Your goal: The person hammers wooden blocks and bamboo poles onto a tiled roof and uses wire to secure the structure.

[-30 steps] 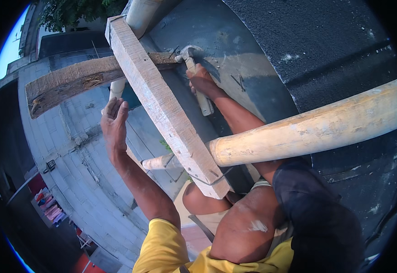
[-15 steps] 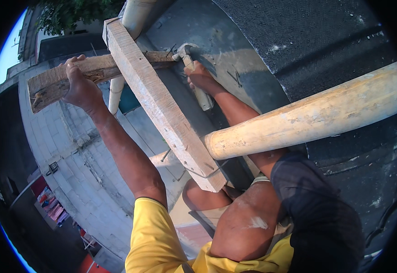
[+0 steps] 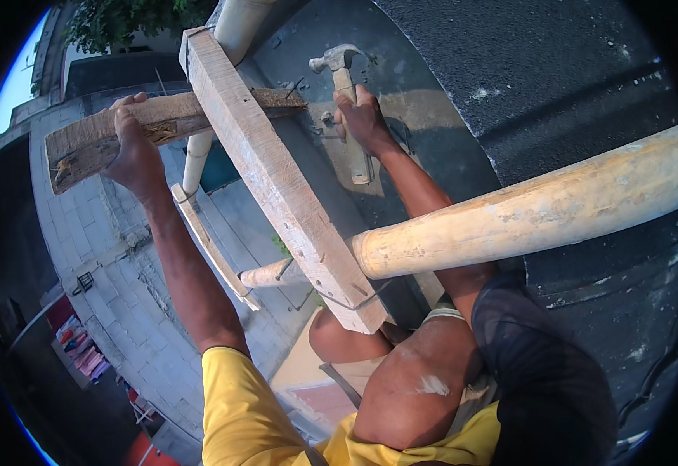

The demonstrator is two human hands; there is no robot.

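Left of the slanting beam, the left hand grips a board near one end; past its other end, the right hand clasps a hammer.

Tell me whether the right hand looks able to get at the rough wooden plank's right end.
Probably yes: the right hand is right of the rough wooden plank, with nothing visibly blocking that end, though it grips a claw hammer.
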